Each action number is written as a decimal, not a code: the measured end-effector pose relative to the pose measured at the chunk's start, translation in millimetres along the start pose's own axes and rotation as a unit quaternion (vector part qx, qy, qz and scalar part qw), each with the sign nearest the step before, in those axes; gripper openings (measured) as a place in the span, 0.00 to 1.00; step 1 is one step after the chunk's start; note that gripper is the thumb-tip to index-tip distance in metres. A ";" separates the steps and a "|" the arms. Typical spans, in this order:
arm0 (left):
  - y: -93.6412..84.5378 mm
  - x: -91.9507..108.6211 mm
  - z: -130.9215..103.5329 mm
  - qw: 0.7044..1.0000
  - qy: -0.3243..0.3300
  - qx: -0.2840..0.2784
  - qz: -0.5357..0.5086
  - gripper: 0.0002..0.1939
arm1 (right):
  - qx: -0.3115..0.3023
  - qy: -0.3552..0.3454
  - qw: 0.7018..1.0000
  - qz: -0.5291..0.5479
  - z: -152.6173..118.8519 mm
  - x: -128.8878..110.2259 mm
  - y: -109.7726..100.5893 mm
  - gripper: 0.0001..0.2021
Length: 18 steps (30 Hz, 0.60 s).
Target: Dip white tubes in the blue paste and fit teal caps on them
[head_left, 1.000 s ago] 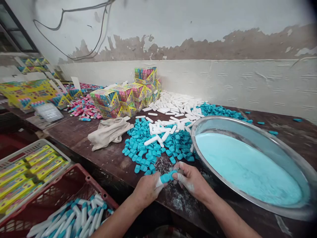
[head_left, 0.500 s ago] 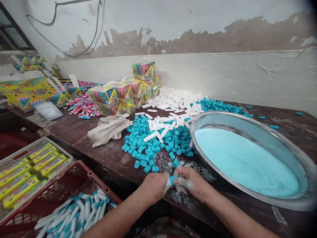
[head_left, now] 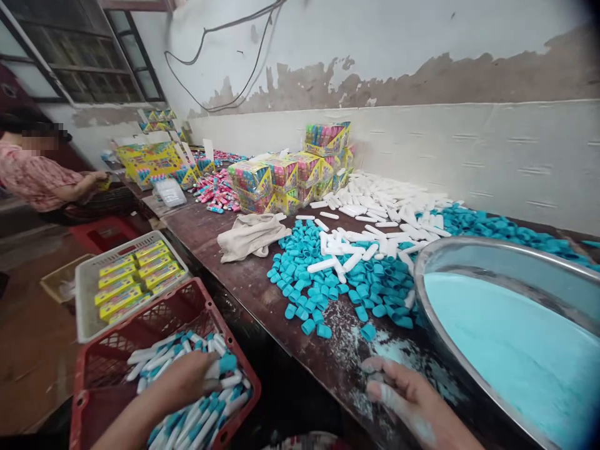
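Capped tube (head_left: 221,367): at left hand (head_left: 187,376), fingers curled round it, just above like tubes in red crate (head_left: 99,401), lower left of frame. Right hand (head_left: 407,395) half open, apparently empty, lower right, near basin (head_left: 497,251). Step, judged: delivery at crate; release calls for loosened left fingers.

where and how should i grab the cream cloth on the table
Pinch a raised fold near its middle, coming from above and the left. The cloth lies bunched, so its folds should give fingers something to close on, and the blue caps lie close to its right end.
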State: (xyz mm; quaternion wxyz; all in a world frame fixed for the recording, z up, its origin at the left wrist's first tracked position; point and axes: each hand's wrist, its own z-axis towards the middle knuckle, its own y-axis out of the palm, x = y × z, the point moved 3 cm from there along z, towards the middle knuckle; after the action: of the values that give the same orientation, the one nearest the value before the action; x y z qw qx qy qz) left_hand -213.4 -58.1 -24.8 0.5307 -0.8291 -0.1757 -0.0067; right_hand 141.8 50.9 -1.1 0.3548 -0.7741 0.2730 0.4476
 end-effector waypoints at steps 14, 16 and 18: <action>-90.8 200.2 150.7 0.950 0.195 0.243 -0.001 0.11 | 0.077 -0.080 0.993 -0.052 -7.5 -13.1 4.5 0.12; -89.8 207.0 166.8 0.954 0.188 0.235 -0.009 0.10 | 0.090 -0.088 0.990 -0.060 -9.3 -14.4 3.1 0.11; -90.9 204.4 170.5 0.954 0.189 0.230 -0.027 0.09 | 0.099 -0.094 0.988 -0.078 -8.9 -15.7 2.3 0.11</action>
State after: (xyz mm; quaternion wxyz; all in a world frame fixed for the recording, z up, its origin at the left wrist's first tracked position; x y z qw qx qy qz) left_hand -78.7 184.5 20.9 0.7304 -0.6629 -0.0914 -0.1369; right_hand 137.4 44.2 15.3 0.4873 -0.7085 0.2201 0.4606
